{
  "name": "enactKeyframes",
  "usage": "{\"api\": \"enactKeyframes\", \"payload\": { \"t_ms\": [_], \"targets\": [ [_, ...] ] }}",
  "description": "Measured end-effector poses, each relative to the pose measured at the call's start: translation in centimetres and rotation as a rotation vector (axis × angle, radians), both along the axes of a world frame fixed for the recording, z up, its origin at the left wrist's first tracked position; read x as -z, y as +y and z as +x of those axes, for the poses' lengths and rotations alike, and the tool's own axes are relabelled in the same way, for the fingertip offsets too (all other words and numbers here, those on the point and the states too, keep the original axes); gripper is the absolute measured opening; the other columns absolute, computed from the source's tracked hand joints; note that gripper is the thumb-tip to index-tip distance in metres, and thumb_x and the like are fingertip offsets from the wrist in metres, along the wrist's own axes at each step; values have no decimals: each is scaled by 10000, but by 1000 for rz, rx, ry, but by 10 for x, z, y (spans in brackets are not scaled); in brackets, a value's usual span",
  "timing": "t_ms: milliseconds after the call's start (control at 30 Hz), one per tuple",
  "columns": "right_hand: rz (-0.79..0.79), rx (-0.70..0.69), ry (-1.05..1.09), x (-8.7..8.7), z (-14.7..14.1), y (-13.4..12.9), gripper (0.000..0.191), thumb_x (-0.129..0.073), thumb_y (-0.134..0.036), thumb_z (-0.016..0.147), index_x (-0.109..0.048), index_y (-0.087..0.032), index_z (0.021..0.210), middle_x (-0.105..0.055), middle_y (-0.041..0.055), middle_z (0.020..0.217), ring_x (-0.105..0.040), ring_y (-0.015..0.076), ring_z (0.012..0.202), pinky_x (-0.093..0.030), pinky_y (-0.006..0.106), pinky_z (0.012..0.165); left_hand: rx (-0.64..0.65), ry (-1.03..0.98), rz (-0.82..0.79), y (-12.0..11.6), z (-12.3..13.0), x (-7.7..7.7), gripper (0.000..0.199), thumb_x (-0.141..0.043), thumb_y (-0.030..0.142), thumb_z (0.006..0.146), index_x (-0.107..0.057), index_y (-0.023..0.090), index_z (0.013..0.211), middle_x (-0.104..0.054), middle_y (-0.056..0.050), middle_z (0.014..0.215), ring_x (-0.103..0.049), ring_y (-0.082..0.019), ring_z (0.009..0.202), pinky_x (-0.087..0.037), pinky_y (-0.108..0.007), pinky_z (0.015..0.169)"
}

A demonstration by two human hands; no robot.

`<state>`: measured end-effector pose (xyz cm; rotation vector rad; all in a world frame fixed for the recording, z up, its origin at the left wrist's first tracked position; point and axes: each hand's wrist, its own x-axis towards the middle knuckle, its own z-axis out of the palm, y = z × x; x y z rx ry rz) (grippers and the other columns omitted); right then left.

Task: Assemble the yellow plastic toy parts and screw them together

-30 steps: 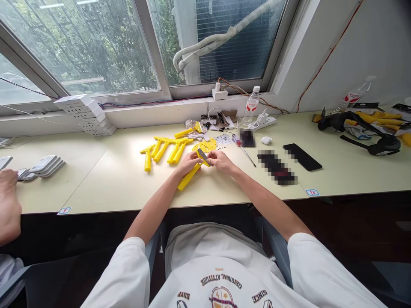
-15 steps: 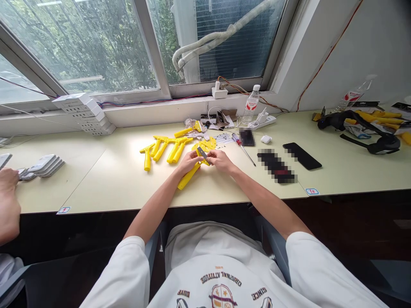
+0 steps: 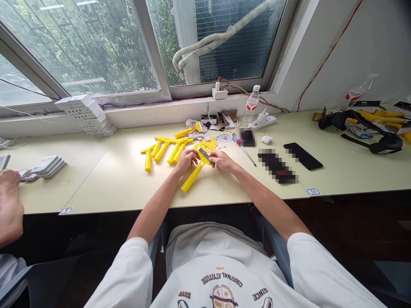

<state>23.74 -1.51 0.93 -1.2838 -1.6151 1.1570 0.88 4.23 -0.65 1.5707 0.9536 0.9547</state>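
Pale desk (image 3: 96,184); yellow scraper (image 3: 192,177) between left-hand fingers (image 3: 195,156) and right-hand fingers (image 3: 213,157).

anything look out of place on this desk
A stepped stack of white slotted blocks looks askew: it lies diagonally across the windowsill, its lower end jutting toward the desk instead of lining up with the sill.

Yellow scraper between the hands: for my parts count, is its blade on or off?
On, it seems: the grey blade sits at the yellow scraper's head, between the left hand and right hand; seating unclear.
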Motion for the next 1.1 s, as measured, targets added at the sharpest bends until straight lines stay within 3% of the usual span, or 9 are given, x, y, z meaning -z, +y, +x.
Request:
{"api": "enactKeyframes", "payload": {
  "t_ms": [67,133,233,333,533,733,933,1100],
  "targets": [
    [-62,-1,17,0,1,1,103,-656,-286,774,-607,-211,825,-641,2,659,-558,155,554,-382,268,510,-186,154,175,6,-3,4,150,-616,281,842,-721,203,917,-738,-62,877,-667,-199,728,-543,-334,692],
    [-100,-6,31,2,0,2,103,-664,-269,756,-580,-219,790,-616,-5,631,-555,154,530,-382,269,495,-270,343,352,10,-4,9,164,-651,243,850,-732,211,990,-753,-95,1005,-685,-256,896,-563,-421,887],
    [-107,-8,37,8,-1,5,120,-672,-261,743,-557,-224,753,-595,-10,619,-545,147,521,-408,272,505,-248,568,500,11,-4,14,327,-705,231,867,-741,218,1191,-714,-156,1292,-607,-363,1226,-463,-532,1115],
    [-105,-2,37,11,-1,7,124,-679,-271,740,-564,-224,748,-600,-8,637,-550,147,534,-425,274,516,-241,695,518,9,-2,14,324,-715,321,925,-753,246,1238,-668,-155,1405,-522,-415,1346,-415,-573,1146],
    [-96,-20,31,11,-1,6,107,-674,-255,727,-581,-216,761,-600,-11,639,-545,144,554,-414,266,532,-285,689,475,9,-5,9,49,-694,245,940,-740,226,939,-725,-146,1075,-628,-372,1149,-472,-495,1045],
    [-84,-22,40,12,-2,6,91,-668,-253,732,-600,-205,768,-602,-7,677,-526,138,570,-417,269,539,-211,629,373,13,-13,9,290,-735,199,888,-752,240,1174,-743,-84,1017,-674,-294,980,-502,-415,963],
    [-79,-29,44,17,-2,8,101,-660,-270,723,-584,-213,756,-597,-10,680,-536,141,586,-438,271,559,-242,545,378,13,-12,11,55,-745,265,864,-730,256,916,-710,-52,890,-633,-253,867,-502,-369,860],
    [-70,-43,32,19,1,10,96,-659,-274,733,-584,-216,753,-608,-4,685,-545,147,591,-434,276,566,-344,289,296,12,-11,6,118,-749,242,785,-638,229,825,-646,-16,793,-595,-201,762,-497,-338,763]
  ]
}}
